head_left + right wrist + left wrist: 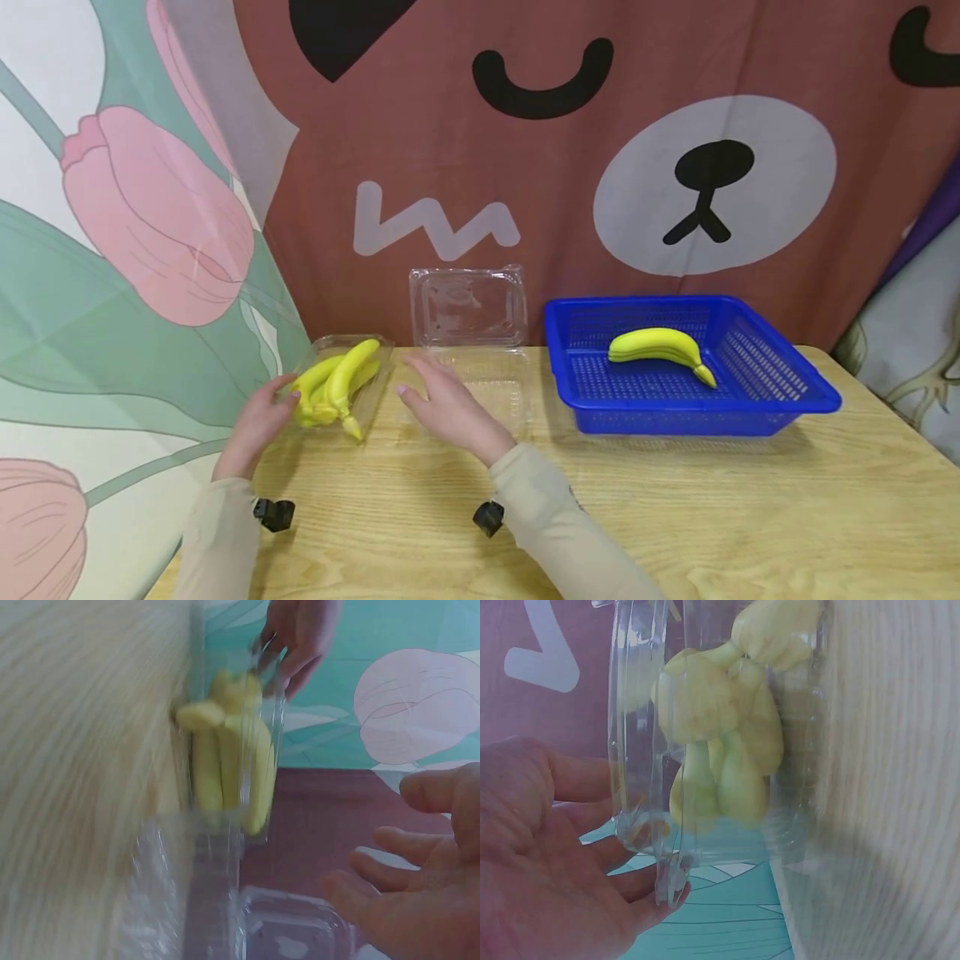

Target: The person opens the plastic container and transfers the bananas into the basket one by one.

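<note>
Long sleeves, pale beige, on both forearms: left sleeve [217,542] at lower left of head frame, right sleeve [558,517] running from below centre to bottom edge. Cloth plain, lightly creased, ending around wrists. Small dark marking [576,497] along upper edge of right sleeve, too small to read. Black, boxy left wrist camera [274,514], stepped outline, beside left sleeve; black, angular right wrist camera [489,518] just below frame centre. Left hand [258,421] and right hand [453,410] bare.
</note>
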